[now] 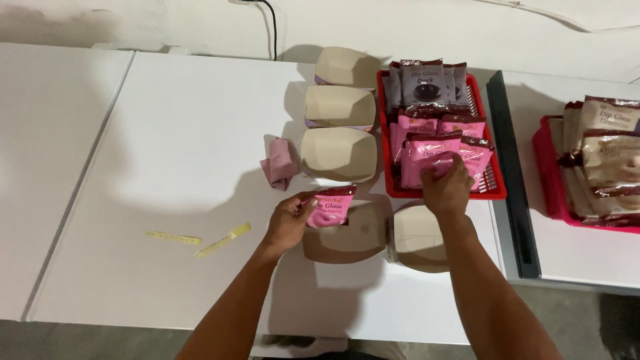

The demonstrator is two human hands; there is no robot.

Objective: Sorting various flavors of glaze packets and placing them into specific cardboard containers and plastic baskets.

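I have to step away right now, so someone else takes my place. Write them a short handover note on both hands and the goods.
Left hand: grip shut on a pink pouch, held at the open brown box.
Right hand: reaching into the red tray, fingers on a pink pouch there; grip not clearly closed.
Done: three beige boxes stand in a column beside the tray.
Left: pouches remain in the tray; a second box sits below it.

Left hand (288, 223) curled, fingers pinched shut; right hand (448, 187) stretched forward, knuckles up, fingers bent down; forearms apart.
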